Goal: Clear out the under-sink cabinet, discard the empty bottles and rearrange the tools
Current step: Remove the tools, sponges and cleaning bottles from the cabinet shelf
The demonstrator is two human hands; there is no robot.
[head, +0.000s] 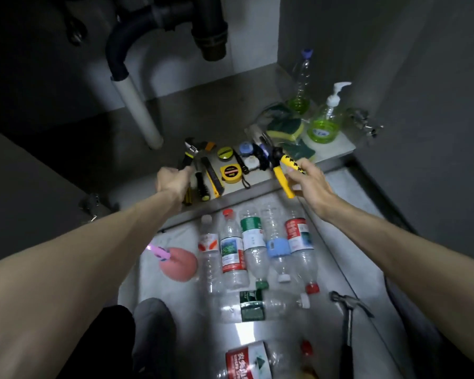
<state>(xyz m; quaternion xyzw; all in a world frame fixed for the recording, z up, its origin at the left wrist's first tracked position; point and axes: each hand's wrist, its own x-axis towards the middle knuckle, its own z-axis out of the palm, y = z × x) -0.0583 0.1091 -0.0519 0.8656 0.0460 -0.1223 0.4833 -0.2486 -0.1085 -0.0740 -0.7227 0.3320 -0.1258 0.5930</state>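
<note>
right hand (pixel 309 184) pinches yellow-handled pliers (pixel 285 170) over cabinet floor (pixel 216 127) front edge | pliers' long axis toward back-left | left hand (pixel 173 183) grips wrench (pixel 188 155) | tool row between hands

White Chinese characters are showing on the red label of the bottle (pixel 246 361) lying nearest the camera, beginning with "农夫". The labels on the other bottles (pixel 253 242) are staying too blurred to read.
</note>
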